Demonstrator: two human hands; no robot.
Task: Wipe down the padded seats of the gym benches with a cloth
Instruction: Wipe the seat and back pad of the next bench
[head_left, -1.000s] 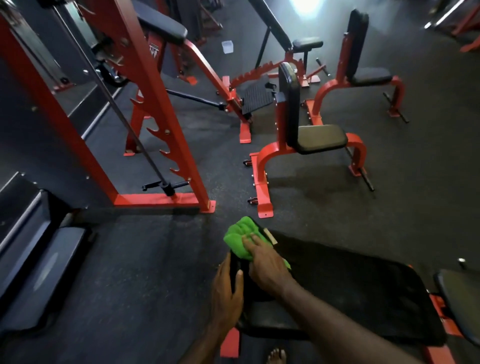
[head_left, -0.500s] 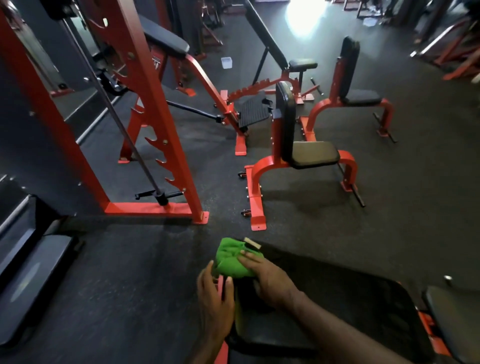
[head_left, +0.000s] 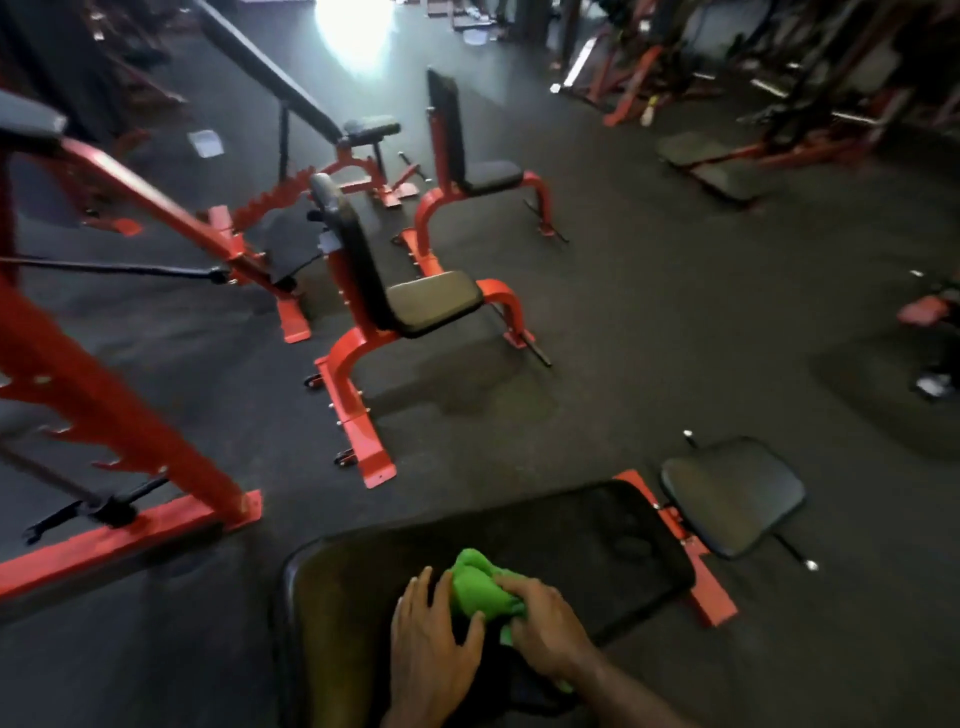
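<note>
So far we are only on the nearest bench pad (head_left: 571, 540): our right hand (head_left: 540, 618) grips the green cloth (head_left: 475, 584) bunched on it, our left hand (head_left: 431, 639) rests flat alongside. Judging by that, the seats (head_left: 434, 301) beyond look unwiped.

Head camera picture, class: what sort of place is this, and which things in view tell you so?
Most likely a gym's weights area: red-framed seated benches with black pads, an incline bench, and a dark rubber-like floor. A right hand holds a green cloth on a padded bench.
</note>
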